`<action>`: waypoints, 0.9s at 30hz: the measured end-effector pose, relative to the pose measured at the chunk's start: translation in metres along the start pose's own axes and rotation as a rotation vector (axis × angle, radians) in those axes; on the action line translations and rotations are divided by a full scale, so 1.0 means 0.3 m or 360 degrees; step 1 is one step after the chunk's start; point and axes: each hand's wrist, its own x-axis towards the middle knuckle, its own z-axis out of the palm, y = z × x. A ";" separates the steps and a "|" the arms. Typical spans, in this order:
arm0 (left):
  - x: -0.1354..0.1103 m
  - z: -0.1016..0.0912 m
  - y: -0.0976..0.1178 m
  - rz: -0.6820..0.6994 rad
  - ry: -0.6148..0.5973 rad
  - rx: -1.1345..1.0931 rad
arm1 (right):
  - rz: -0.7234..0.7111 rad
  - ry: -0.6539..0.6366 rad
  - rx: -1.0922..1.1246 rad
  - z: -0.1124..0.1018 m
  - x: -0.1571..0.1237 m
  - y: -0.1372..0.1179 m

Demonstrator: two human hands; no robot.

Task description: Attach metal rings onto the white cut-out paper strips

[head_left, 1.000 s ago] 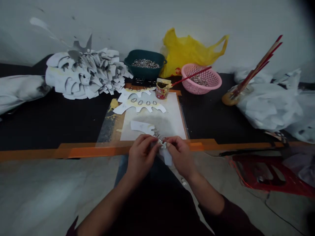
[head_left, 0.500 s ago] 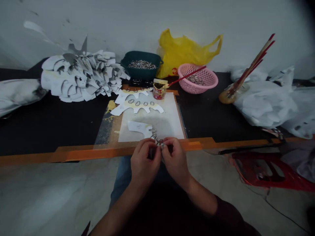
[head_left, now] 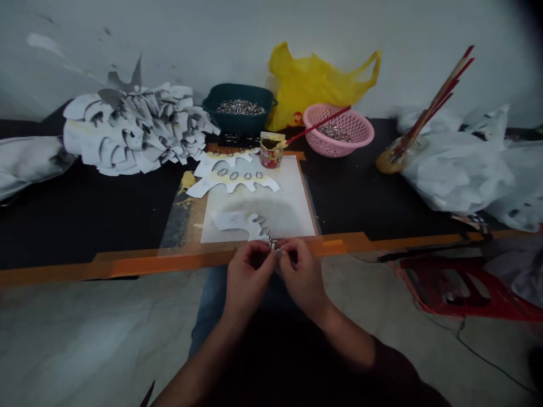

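At the table's front edge, my left hand (head_left: 250,274) and my right hand (head_left: 303,277) pinch the near end of a white cut-out piece (head_left: 231,221) fitted with metal rings. A ring (head_left: 275,245) shows between the fingertips of both hands. The piece's wide end rests on a white sheet (head_left: 292,198); its pinched end is mostly hidden by my fingers. Beyond it lies another white cut-out (head_left: 202,186) with several rings on a yellowish glue-like strip. A small tub (head_left: 270,158) of yellowish paste stands behind, a red stick (head_left: 318,125) leaning from it.
A dark green basin (head_left: 216,121) and a pink basket (head_left: 339,150) hold metal rings. Stacked white cut-outs (head_left: 127,133) stand at left. A yellow bag (head_left: 314,79) is behind. To the right are a jar with sticks (head_left: 390,158), white plastic bags (head_left: 453,175) and a red stool (head_left: 466,291).
The view has shifted slightly. The white cut-out's wide end has moved a little left, and both hands keep pinching its near end.
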 end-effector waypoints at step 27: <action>0.007 -0.004 -0.061 0.0568 0.0089 0.0438 | 0.0637 -0.0057 0.0804 0.016 0.033 -0.005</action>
